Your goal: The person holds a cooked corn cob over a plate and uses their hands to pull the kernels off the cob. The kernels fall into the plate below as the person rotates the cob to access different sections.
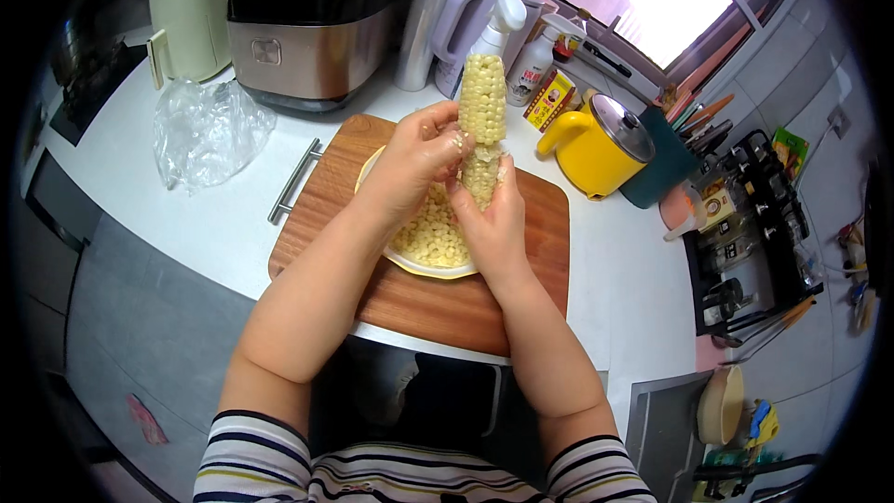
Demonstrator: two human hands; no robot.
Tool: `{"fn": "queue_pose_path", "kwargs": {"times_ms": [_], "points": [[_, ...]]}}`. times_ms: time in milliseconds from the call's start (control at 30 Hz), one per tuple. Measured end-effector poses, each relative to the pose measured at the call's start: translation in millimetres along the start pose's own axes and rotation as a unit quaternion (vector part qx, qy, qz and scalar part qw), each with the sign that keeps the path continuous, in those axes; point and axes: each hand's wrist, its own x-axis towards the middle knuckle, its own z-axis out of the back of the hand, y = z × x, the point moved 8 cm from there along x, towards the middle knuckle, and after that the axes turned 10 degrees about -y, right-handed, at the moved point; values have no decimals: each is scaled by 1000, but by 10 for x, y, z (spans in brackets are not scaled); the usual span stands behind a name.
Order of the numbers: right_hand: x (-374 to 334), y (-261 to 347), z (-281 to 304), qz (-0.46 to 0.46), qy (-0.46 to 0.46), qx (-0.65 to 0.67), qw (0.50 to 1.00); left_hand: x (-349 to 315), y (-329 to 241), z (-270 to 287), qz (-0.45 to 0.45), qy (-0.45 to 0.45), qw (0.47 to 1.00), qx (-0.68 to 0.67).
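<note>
An upright corn cob stands between my hands over a plate. Pale yellow kernels cover its upper part; the lower part is stripped. My right hand is wrapped round the bare lower end, thumb in front. My left hand is closed against the cob's left side at the border between kernels and stripped part, with pale bits stuck to its fingers. Some of its fingertips are hidden. Below lies the white plate with a wavy rim, heaped with loose kernels. It rests on a wooden cutting board.
A crumpled clear plastic bag and a rice cooker are at the left. Spray bottles and a yellow lidded pot stand behind the board. A metal handle sticks out at the board's left. A sink is lower right.
</note>
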Motion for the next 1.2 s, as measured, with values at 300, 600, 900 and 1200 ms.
{"fn": "queue_pose_path", "kwargs": {"times_ms": [300, 600, 900, 1200], "points": [[5, 9, -4, 19, 0, -15, 1000, -2, -25, -19, -6, -10, 1000, 13], [-7, -65, -3, -30, -5, -4, 1000, 15, 26, 44, 13, -15, 1000, 4], [-7, -22, 2, -10, 3, -19, 1000, 32, 56, 49, 24, -22, 999, 36], [1, 75, 27, 38, -20, -58, 997, 15, 22, 2, 9, -16, 998, 52]]}}
